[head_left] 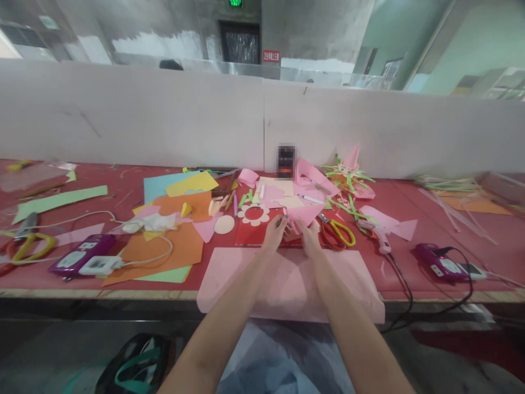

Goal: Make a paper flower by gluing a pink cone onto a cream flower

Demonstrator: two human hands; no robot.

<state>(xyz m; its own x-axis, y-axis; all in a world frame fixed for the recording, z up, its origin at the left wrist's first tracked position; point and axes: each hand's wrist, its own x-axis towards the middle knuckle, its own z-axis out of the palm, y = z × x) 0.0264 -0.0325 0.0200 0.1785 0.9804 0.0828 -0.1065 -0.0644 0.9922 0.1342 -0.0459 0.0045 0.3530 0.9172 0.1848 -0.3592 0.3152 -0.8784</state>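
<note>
In the head view my right hand (308,231) is closed on a piece of pink paper (307,212), which looks folded to a point. Close to its left edge, my left hand (276,230) has its fingers pinched together. What sits between those fingertips is too small to make out. Under the hands lies a red sheet (249,234), and a cream paper flower (254,215) rests on it. Scissors with yellow and red handles (342,234) lie just right of my right hand. A large pink sheet (287,284) spreads beneath my forearms, over the table's front edge.
A pink glue gun (381,239) with a black cable lies to the right, near a purple power box (441,262). Another purple power box (84,254) stands left. Orange paper (159,251) and cables cover the left side. A decorated pink cone figure (350,167) stands behind.
</note>
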